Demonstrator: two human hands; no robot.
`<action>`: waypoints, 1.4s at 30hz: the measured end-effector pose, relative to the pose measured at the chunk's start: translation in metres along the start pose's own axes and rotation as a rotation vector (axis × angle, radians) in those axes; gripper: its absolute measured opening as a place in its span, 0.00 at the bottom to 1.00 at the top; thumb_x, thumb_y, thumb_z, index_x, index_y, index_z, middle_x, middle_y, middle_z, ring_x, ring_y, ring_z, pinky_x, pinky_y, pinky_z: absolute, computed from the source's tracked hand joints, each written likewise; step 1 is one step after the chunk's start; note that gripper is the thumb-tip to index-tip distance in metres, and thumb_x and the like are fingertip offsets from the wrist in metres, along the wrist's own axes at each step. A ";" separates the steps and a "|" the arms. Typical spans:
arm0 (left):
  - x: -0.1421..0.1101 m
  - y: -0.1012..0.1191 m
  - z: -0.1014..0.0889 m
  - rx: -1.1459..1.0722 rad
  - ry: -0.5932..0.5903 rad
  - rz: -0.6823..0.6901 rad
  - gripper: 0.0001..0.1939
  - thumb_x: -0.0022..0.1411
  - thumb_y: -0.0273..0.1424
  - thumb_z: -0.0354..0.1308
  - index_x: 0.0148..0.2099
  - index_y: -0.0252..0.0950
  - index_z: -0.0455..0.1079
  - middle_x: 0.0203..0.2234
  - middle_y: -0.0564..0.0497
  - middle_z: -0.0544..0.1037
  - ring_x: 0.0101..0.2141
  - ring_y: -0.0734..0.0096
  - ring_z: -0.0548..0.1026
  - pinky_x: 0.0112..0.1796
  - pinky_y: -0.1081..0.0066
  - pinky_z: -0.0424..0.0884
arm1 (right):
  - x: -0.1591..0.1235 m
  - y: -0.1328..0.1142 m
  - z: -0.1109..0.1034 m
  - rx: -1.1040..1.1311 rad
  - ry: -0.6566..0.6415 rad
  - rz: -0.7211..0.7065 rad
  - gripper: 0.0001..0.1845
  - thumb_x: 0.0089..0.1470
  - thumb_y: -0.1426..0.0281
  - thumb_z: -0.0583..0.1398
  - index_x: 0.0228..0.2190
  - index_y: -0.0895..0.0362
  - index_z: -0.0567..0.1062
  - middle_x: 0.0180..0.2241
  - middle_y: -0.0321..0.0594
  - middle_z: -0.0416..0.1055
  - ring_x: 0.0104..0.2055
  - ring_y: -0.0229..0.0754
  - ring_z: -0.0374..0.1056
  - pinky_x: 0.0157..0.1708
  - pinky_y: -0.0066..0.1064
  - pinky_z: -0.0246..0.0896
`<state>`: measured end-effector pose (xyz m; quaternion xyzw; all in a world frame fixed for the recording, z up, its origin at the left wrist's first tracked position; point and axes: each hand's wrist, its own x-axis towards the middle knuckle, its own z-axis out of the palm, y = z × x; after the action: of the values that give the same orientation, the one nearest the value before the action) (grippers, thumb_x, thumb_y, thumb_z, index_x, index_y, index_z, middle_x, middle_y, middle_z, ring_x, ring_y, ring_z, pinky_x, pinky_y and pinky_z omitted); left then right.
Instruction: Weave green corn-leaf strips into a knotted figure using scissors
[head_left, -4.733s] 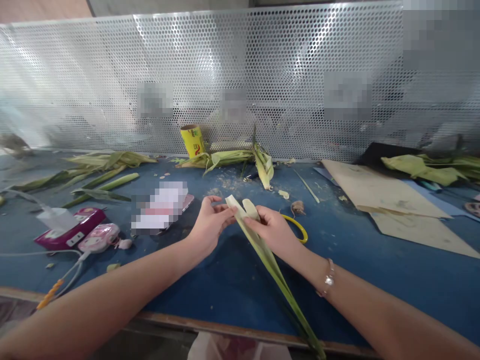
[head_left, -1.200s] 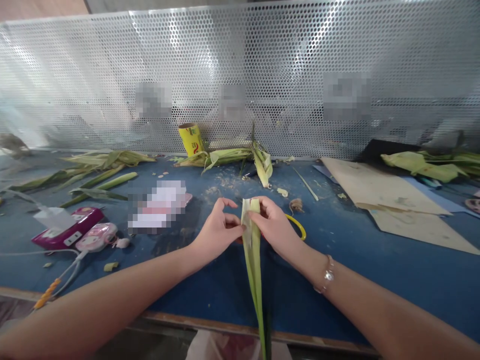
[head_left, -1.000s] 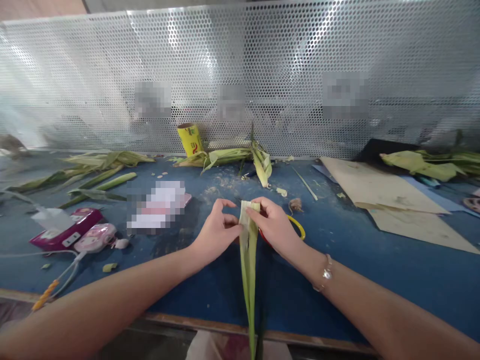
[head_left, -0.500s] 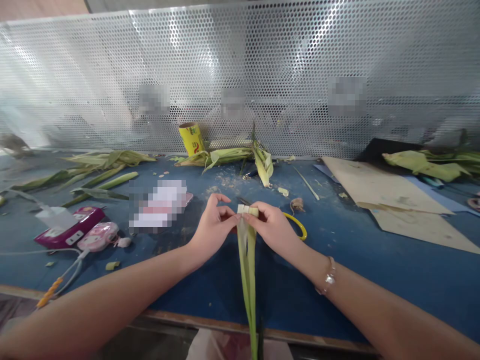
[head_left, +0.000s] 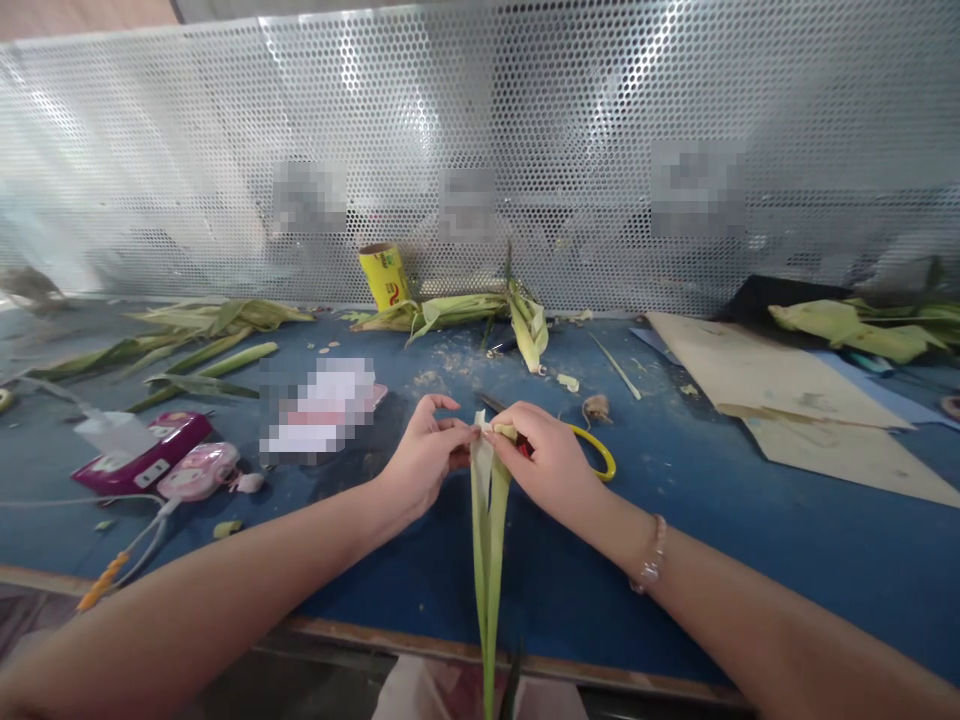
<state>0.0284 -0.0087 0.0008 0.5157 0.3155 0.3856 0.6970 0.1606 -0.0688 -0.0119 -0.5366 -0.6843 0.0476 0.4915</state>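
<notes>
My left hand (head_left: pixel 426 458) pinches the pale top of a long green leaf (head_left: pixel 487 540) between thumb and index finger, its other fingers curled. Close beside it, my right hand (head_left: pixel 541 450) is closed on the same leaf's top, a pale rolled or folded end showing under its fingertips. From there the leaf hangs as two narrow strips that meet lower down, past the table's front edge. Scissors with a yellow handle (head_left: pixel 604 455) lie partly hidden under my right hand. A small ball of twine (head_left: pixel 596 409) rests just beyond them.
Corn husks (head_left: pixel 480 308) and a yellow cardboard tube (head_left: pixel 384 277) line the perforated metal screen (head_left: pixel 525 120). To the left are a purple power strip (head_left: pixel 180 445), a pink case (head_left: pixel 202 472), cables and a blurred phone. Brown cardboard (head_left: pixel 750 380) lies right.
The squared pale top between my hands has come apart: a pointed end now stands by my left fingers, the other end tucked under my right. The hanging strips have swung slightly left.
</notes>
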 end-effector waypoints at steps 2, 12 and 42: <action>0.001 0.000 0.000 0.010 0.025 0.011 0.19 0.46 0.24 0.60 0.36 0.39 0.53 0.16 0.60 0.68 0.19 0.77 0.69 0.24 0.75 0.66 | 0.001 0.003 0.001 0.097 -0.028 0.128 0.04 0.51 0.70 0.56 0.26 0.55 0.66 0.26 0.36 0.64 0.29 0.38 0.63 0.30 0.29 0.59; 0.003 -0.003 -0.002 0.183 0.031 0.239 0.17 0.50 0.28 0.60 0.37 0.39 0.54 0.17 0.61 0.70 0.21 0.79 0.69 0.27 0.76 0.65 | 0.003 -0.002 0.009 0.623 -0.149 0.567 0.13 0.43 0.64 0.62 0.29 0.56 0.65 0.27 0.34 0.67 0.28 0.38 0.65 0.24 0.29 0.62; -0.007 0.005 0.003 -0.130 -0.063 0.047 0.21 0.43 0.22 0.61 0.34 0.39 0.52 0.18 0.59 0.72 0.21 0.78 0.71 0.25 0.77 0.65 | -0.003 -0.002 -0.003 0.032 0.051 0.014 0.05 0.50 0.75 0.55 0.25 0.55 0.68 0.25 0.35 0.66 0.29 0.37 0.63 0.28 0.28 0.57</action>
<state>0.0268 -0.0155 0.0067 0.4886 0.2555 0.4053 0.7293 0.1613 -0.0736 -0.0104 -0.5347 -0.6669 0.0485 0.5168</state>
